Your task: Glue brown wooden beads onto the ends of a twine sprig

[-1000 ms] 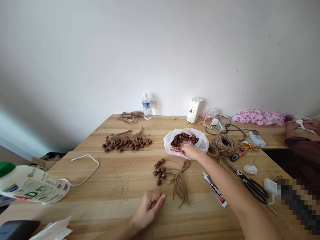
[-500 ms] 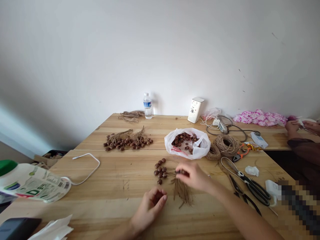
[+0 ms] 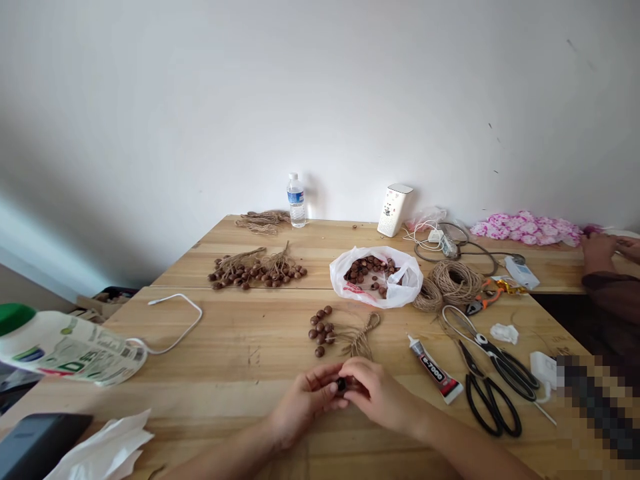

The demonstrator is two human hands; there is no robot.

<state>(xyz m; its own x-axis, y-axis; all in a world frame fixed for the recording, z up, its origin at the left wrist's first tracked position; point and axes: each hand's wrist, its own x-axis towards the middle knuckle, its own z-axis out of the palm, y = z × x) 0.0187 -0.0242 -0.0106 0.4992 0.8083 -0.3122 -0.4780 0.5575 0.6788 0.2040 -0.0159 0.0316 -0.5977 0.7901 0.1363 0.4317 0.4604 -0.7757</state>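
My left hand (image 3: 305, 403) and my right hand (image 3: 379, 393) meet low over the wooden table (image 3: 240, 360), fingers pinched together on a small dark brown nut (image 3: 341, 384). Just beyond them lies a bundle of jute strings (image 3: 361, 337) with several brown nuts (image 3: 321, 331) at its left end. Farther back, a white plastic bag (image 3: 376, 278) lies open with more nuts in it.
A glue tube (image 3: 433, 369), two pairs of scissors (image 3: 487, 377) and twine coils (image 3: 453, 281) lie to the right. Finished nut-and-string bunches (image 3: 255, 270) and a white cable (image 3: 173, 321) lie on the left. Another person's hands (image 3: 603, 248) work at the far right.
My right hand came back from the bag, passed over the string bundle, and joined my left hand near the table's front. The camera tilted a little.
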